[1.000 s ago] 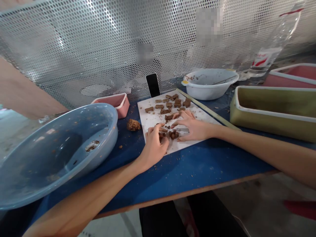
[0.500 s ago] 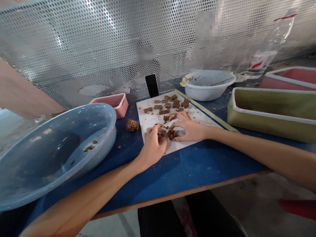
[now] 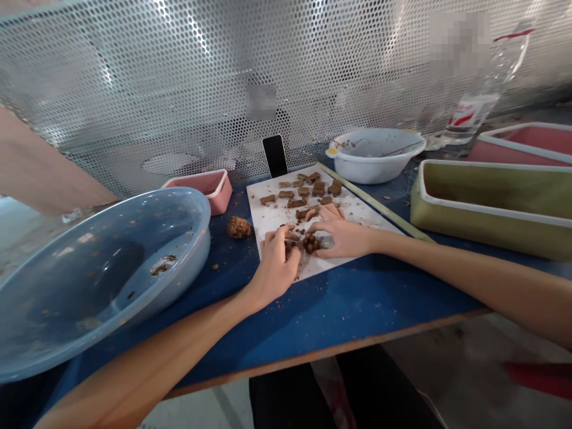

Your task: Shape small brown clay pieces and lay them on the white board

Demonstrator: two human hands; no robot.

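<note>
Head cam: L hand, fingers curled at brown bits, grip can't tell; R hand, fingers wide, w/ clump betw. both, near pt of wht paper. Brown pcs behind, same sheet; phone at far edge.

Perforated metal screen, silvery, spans the whole back, set right behind the worktop. Round holes in close rows; blurred shapes show through, too vague to identify. Bright streaks of light on the mesh, strongest upper left; duller toward the right. Worktop blue, crumb-specked, with a brown front edge. Left side: plain pinkish-tan slanting panel, perhaps a post. Floor grey below the front edge, darker and blotchy lower right.
</note>
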